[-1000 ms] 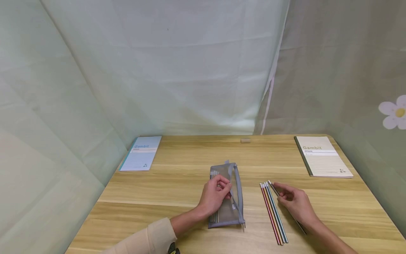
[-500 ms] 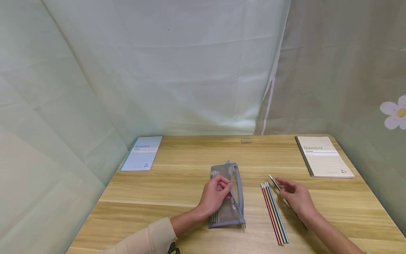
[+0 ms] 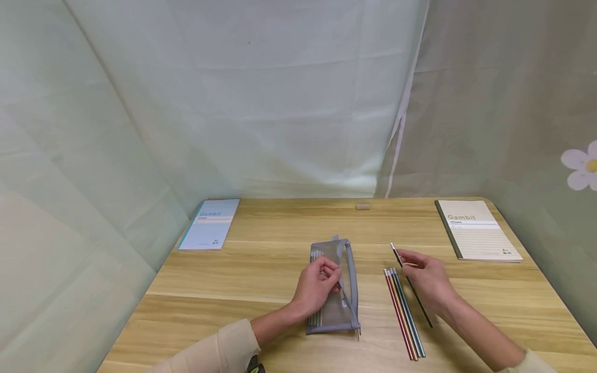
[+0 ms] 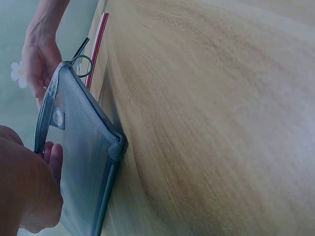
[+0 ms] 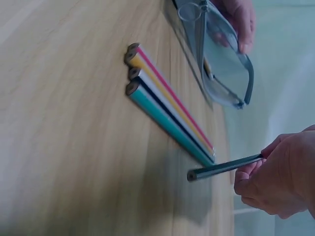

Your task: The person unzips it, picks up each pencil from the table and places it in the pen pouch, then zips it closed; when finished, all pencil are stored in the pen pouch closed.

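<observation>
My left hand pinches the edge of a grey mesh pencil case, whose zipped mouth gapes on its right side. Several pencils show through the mesh along the case's left side. In my right hand a black pencil is held between thumb and fingers near its upper end. The right wrist view shows this pencil raised off the table, its unsharpened end pointing away from the hand. Just left of it, a row of pencils in red, gold, dark blue and teal lies side by side on the table.
A blue-edged notebook lies at the table's back left, and a dark-edged notebook at the back right. A small greyish eraser-like block sits by the rear edge. Fabric curtains stand behind the wooden table.
My right hand has lifted the black pencil from beside the row and shifted slightly left and away from me. My left hand and the pencil case stay put.
</observation>
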Tool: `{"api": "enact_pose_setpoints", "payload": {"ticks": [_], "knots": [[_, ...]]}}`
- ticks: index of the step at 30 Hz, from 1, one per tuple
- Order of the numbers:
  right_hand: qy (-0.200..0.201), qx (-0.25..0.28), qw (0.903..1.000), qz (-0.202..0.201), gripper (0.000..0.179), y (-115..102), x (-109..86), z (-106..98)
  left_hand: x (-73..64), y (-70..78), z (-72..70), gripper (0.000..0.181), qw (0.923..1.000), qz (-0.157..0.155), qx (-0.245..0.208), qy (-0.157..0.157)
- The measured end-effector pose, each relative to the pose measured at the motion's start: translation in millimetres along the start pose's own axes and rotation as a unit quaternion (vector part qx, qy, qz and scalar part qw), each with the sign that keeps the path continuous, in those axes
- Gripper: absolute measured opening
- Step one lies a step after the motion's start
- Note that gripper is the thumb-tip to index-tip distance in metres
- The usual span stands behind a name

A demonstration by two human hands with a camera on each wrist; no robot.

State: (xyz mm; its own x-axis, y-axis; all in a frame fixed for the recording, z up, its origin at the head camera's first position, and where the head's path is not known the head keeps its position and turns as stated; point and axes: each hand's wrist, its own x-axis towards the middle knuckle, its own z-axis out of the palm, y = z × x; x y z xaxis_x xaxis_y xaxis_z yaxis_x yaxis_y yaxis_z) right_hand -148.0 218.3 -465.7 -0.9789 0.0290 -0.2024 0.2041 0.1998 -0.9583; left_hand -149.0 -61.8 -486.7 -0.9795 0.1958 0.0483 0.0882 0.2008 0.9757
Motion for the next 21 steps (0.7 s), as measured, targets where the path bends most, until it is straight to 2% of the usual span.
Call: {"api": "enact_pose_setpoints", "payload": {"ticks": [12, 21], "knots": [[-0.016, 0.029, 0.9994, -0.012, 0.049, -22, 8.0, 27, -0.5, 1.3, 0.0, 0.006, 1.0000, -0.001, 0.007, 0.003], [-0.015, 0.093, 0.9955, 0.004, 0.052, -39, 18.3, 43, -1.0, 1.8, 0.5, 0.008, 0.9999, 0.004, -0.011, 0.006]]}}
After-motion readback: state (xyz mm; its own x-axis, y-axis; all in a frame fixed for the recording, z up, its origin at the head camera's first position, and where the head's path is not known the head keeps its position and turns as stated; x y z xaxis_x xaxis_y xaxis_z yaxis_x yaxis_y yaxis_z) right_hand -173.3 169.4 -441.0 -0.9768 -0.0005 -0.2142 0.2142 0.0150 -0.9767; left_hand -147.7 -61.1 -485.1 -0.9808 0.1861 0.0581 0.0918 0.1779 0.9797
